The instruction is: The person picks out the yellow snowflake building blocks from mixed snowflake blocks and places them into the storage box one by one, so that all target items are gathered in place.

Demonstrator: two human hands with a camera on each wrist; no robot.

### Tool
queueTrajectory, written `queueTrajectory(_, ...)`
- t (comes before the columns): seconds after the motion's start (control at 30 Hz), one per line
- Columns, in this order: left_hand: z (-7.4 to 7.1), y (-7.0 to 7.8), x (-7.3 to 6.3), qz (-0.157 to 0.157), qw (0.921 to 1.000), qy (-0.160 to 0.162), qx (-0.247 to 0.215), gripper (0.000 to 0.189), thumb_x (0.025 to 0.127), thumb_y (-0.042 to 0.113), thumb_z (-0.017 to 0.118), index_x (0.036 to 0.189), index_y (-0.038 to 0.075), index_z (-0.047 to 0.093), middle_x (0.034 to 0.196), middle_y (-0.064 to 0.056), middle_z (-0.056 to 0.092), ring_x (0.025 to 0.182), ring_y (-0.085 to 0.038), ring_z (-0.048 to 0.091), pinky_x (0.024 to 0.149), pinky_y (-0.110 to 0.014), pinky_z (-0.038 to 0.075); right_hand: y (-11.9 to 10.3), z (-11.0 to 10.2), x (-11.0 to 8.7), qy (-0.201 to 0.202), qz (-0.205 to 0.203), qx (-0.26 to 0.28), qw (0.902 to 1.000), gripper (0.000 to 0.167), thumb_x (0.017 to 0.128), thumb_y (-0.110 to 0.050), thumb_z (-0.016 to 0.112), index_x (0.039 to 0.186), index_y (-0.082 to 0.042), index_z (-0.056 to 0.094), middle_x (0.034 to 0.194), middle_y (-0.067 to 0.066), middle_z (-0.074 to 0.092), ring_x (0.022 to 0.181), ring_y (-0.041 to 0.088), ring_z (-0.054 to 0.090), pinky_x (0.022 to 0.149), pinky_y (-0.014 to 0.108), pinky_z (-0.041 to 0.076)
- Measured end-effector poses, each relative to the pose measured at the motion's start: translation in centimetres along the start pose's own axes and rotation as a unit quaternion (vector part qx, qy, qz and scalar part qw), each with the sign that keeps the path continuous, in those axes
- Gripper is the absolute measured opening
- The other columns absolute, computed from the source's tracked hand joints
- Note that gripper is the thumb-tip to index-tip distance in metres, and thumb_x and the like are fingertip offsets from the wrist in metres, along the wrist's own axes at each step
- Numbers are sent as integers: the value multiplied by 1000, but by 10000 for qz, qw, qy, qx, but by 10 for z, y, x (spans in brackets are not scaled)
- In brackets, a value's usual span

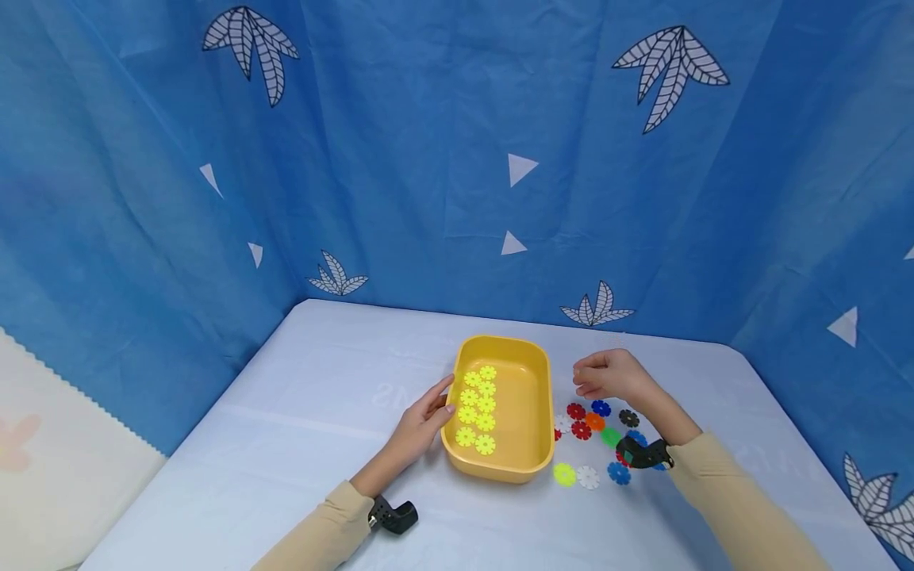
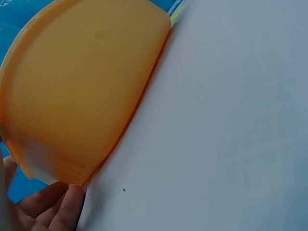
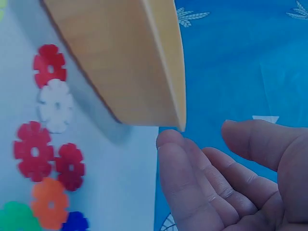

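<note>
My left hand (image 1: 423, 422) grips the left wall of a yellow plastic bin (image 1: 523, 412), thumb at the rim and fingers along the outside. Inside, two columns of bright yellow flower-shaped discs (image 1: 485, 404) lie along the left half of the floor. In the left wrist view, fingertips press against the bin's outer wall (image 2: 86, 86). To the right of the bin my right hand (image 1: 610, 374) hovers over the table, fingers loosely bent. The right wrist view shows its thumb apart from the fingers and nothing between them, close to the bin's corner.
Loose flower discs lie right of the bin: red (image 1: 581, 431), orange (image 1: 594, 421), green (image 1: 611, 436), black (image 1: 629, 418), several blue (image 1: 619, 473), white (image 1: 588, 477) and one yellow (image 1: 564, 474). A blue patterned curtain (image 1: 428, 159) hangs behind the white-covered table (image 1: 286, 444).
</note>
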State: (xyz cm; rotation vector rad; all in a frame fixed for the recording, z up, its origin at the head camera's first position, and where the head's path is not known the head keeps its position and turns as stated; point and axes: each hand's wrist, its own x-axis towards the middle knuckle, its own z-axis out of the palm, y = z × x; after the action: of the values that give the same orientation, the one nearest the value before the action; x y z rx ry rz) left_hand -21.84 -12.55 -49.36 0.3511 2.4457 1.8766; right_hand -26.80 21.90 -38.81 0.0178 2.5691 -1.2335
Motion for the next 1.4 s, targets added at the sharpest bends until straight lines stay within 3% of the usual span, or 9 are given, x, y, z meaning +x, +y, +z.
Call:
queueTrajectory(0.27,0,-2,1,-26,10000,-21,7,54,103,25,59,156,23,44,147,-18,58,133,-35,59,110,-53,50,25,14,-19,42,8,36,10000,40,99,-17,66,128,11,61,110,23,73,84,21,74,75,34,66)
queueTrajectory(0.77,0,-2,2,45,10000,2,19,55,104,25,58,156,22,44,145,-22,59,132,-37,60,109,-53,52,48,52,-39,45,-104,-5,9999,29,91,-15,75,114,2,71,95,7,75,74,17,66,71,33,65)
queueTrajectory(1.03,1,-1,2,-5,10000,3,25,54,104,25,59,156,23,44,147,-21,57,134,-37,58,109,-54,51,54,59,-39,-42,-351,-47,9994,26,91,-15,75,112,1,72,90,5,74,71,17,63,66,30,63)
queueTrajectory(1.4,0,0,4,-43,10000,-8,6,55,103,25,59,156,24,43,145,-20,59,133,-36,59,109,-53,51,55,61,-40,-159,-405,41,9990,26,89,-11,75,111,2,71,90,6,71,74,18,63,68,29,63)
